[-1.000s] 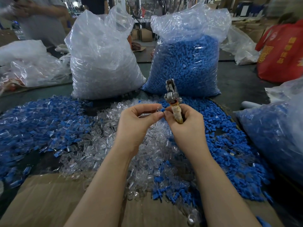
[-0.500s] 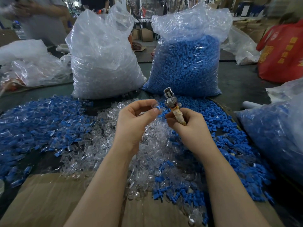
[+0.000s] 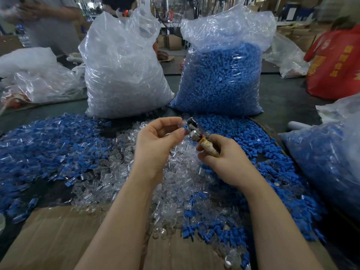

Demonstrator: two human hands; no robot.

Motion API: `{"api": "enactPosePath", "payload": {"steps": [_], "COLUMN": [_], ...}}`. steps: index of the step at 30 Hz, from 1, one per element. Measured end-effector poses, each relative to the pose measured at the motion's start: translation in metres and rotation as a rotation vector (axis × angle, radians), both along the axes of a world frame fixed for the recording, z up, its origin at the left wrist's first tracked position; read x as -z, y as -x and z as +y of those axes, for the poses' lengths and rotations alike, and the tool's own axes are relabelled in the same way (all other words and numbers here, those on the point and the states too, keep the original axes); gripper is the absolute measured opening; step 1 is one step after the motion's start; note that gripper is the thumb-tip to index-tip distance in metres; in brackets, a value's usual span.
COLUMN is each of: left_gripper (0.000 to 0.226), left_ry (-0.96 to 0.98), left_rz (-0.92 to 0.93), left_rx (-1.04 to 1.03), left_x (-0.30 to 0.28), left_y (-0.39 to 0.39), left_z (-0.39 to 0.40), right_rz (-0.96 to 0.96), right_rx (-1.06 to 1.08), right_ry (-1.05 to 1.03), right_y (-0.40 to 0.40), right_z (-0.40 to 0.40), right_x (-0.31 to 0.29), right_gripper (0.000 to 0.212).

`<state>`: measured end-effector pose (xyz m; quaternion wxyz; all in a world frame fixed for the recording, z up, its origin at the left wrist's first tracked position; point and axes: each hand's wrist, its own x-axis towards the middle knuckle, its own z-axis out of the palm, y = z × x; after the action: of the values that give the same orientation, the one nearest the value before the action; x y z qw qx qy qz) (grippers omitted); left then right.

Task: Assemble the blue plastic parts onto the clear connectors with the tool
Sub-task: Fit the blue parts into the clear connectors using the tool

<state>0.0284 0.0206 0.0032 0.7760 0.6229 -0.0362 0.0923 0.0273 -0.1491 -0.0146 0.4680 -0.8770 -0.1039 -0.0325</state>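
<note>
part: a clear connector (image 3: pixel 181 124) with a blue part (image 3: pixel 184 130) sat pinched at the left hand's fingertips, held up above the pile, right against the tool head
left hand: (image 3: pixel 155 142) thumb and forefinger curled in on that little piece, the other fingers tucked under
right hand: (image 3: pixel 228 162) was wrapped round the tool's taped handle, metal head pointing up-left at the piece
tool: (image 3: pixel 196 136) looked like a small metal press tip; I couldn't tell if it was already seated on the blue part
how I'd do it: keep the pinch low on the connector so fingertips stay out of the tip's way, line the tip up square with the blue part, then push straight, no twisting. These bits look slippery, so a skewed push could probably pop one out
desk: (image 3: pixel 282 106) dark top, loose clear pieces in the middle, blue ones either side, cardboard (image 3: pixel 54 236) at the near edge
bags: clear bag (image 3: pixel 120 75) and blue bag (image 3: pixel 222 78) stood behind the pile
room: busy workshop, people blurred at the back
</note>
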Motion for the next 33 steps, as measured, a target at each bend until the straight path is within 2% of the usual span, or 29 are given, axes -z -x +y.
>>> {"api": "enactPosePath", "payload": {"steps": [10,21,29,31,33], "left_gripper": [0.025,0.031,0.025,0.021,0.017], "left_ry": [-0.007,0.001,-0.066,-0.026,0.133], "left_rz": [-0.007,0.01,0.072,0.131,0.208], "left_rx": [0.014,0.026,0.027,0.008,-0.034], "left_x": [0.001,0.001,0.001,0.001,0.001], "left_y": [0.0,0.0,0.0,-0.001,-0.004], "left_z": [0.001,0.0,0.001,0.006,0.017], "right_rz": [-0.037,-0.118,-0.126,-0.14,-0.159], "right_rx": [0.024,0.082,0.086,0.148,0.232], "right_ry": [0.148,0.212,0.274,0.301,0.383], "right_y": [0.002,0.005,0.002,-0.001,-0.004], "right_z": [0.001,0.002,0.003,0.001,-0.002], "right_x": [0.0,0.001,0.004,0.007,0.008], "right_gripper": [0.009,0.016,0.014,0.007,0.013]}}
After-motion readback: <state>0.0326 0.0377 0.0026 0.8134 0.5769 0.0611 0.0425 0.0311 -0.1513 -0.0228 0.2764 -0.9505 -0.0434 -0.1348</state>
